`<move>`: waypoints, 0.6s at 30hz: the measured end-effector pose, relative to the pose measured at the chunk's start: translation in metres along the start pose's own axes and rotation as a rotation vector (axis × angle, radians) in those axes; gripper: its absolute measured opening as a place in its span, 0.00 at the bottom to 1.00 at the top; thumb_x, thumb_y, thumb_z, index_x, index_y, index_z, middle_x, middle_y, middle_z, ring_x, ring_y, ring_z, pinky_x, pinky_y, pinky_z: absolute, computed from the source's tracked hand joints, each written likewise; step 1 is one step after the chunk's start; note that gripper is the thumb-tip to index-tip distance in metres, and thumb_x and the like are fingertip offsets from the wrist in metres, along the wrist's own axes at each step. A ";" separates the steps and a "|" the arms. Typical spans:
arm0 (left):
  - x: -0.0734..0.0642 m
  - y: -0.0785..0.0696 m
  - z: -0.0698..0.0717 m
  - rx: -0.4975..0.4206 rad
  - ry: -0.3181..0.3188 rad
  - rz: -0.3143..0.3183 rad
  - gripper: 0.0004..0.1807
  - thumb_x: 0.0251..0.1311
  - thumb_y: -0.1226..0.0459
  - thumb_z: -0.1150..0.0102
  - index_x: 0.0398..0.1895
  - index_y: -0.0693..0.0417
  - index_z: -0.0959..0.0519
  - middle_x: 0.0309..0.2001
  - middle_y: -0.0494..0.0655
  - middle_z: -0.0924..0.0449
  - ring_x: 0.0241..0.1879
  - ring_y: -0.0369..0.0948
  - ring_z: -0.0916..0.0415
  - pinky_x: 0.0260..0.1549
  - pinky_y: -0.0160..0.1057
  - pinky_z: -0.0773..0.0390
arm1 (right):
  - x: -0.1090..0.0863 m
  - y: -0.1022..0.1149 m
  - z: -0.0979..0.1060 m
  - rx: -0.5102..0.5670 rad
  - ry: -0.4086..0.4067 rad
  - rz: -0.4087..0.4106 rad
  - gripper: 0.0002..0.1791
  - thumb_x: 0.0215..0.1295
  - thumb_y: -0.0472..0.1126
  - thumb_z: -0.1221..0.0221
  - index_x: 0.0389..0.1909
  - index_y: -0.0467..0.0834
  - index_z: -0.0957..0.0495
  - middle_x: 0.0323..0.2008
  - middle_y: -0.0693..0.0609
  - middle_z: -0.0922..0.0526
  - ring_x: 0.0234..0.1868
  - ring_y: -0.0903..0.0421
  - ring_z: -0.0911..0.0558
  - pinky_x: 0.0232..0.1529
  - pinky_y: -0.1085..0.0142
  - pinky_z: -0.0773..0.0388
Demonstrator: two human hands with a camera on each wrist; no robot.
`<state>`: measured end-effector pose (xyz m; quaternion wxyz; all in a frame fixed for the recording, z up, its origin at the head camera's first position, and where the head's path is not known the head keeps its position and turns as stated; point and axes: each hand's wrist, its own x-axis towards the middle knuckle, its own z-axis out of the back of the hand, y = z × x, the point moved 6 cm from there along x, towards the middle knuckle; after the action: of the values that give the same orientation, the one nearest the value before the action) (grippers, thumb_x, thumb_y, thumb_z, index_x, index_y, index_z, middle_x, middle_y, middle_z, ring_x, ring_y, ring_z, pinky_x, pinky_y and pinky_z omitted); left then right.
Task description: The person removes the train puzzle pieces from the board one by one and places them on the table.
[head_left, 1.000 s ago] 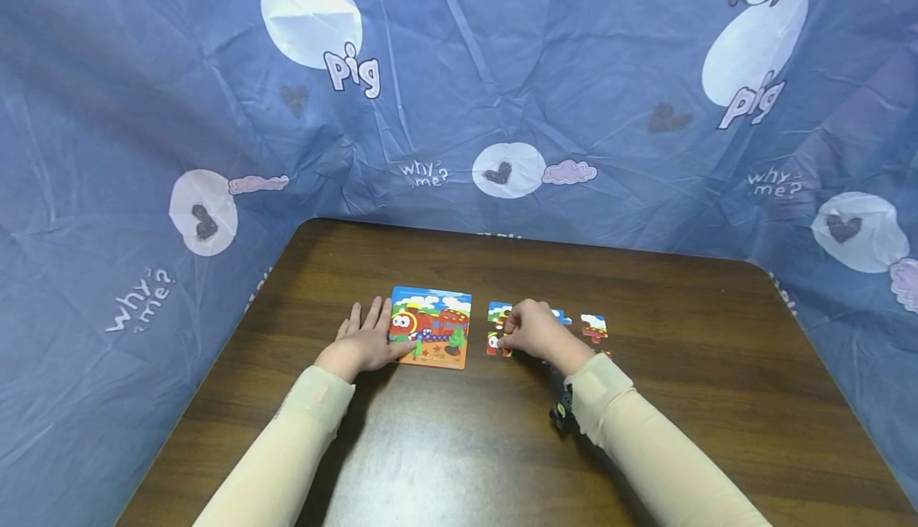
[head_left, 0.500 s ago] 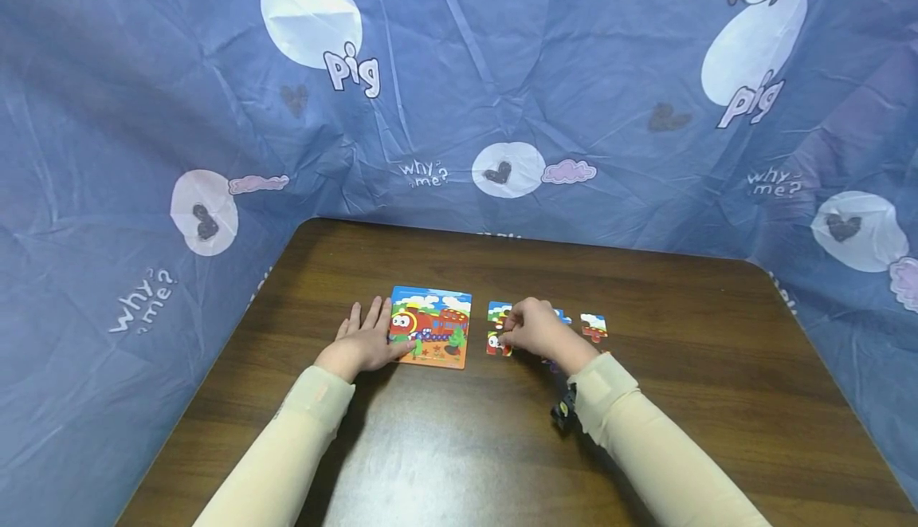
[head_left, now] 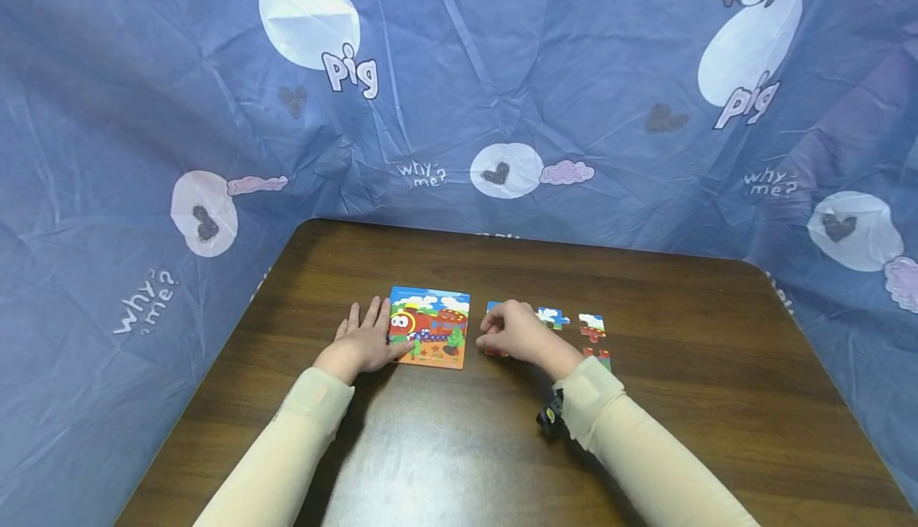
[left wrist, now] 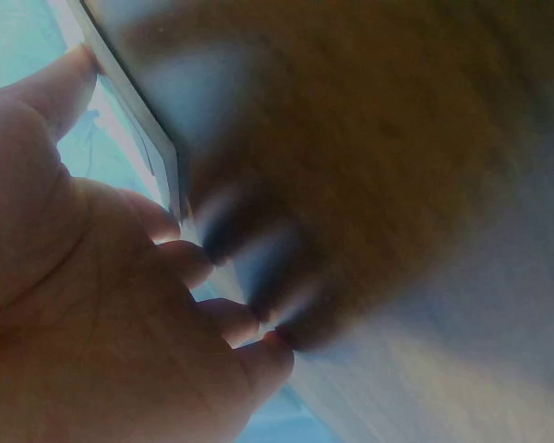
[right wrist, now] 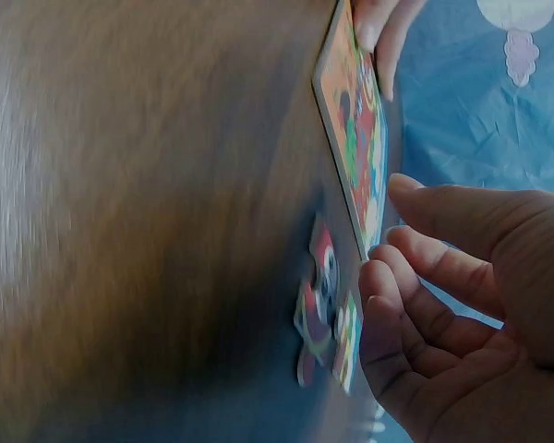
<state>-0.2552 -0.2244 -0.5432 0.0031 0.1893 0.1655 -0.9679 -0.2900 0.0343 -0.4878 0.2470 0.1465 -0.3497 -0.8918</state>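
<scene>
A square jigsaw puzzle (head_left: pixel 437 344) with a red smiling train lies on the table. Beside its left edge my left hand (head_left: pixel 361 348) rests with fingers spread, the thumb over the lower left part. In the left wrist view that thumb (left wrist: pixel 60 88) lies over the edge of the board (left wrist: pixel 134 101). My right hand (head_left: pixel 522 332) is just right of the board, above loose jigsaw pieces (head_left: pixel 495 305) that it partly covers. Its thumb and forefinger are apart with nothing between them in the right wrist view, close to a piece with a face (right wrist: pixel 325 268).
Farther right lie a sky piece (head_left: pixel 552 318), a cloud-and-red piece (head_left: pixel 591 326) and a red-and-green piece (head_left: pixel 598 358). A dark device (head_left: pixel 551 415) is strapped at the right wrist. Behind the brown table (head_left: pixel 430 447) hangs a blue printed cloth (head_left: pixel 430 112).
My right hand has shifted left toward the board, its thumb and forefinger coming off the face piece. More of the pieces on the right now shows. The left hand stays put.
</scene>
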 end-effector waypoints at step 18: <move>-0.022 -0.039 0.018 0.062 -0.057 -0.141 0.45 0.76 0.47 0.49 0.83 0.56 0.57 0.81 0.63 0.68 0.76 0.66 0.68 0.71 0.63 0.58 | 0.013 0.028 -0.032 -0.089 0.048 0.051 0.13 0.58 0.40 0.25 0.40 0.38 0.14 0.33 0.53 0.17 0.34 0.58 0.21 0.40 0.61 0.21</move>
<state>-0.2442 -0.1945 -0.5074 -0.0662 0.1498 0.1480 -0.9753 -0.2775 -0.0080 -0.4922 0.2842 0.1478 -0.3071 -0.8961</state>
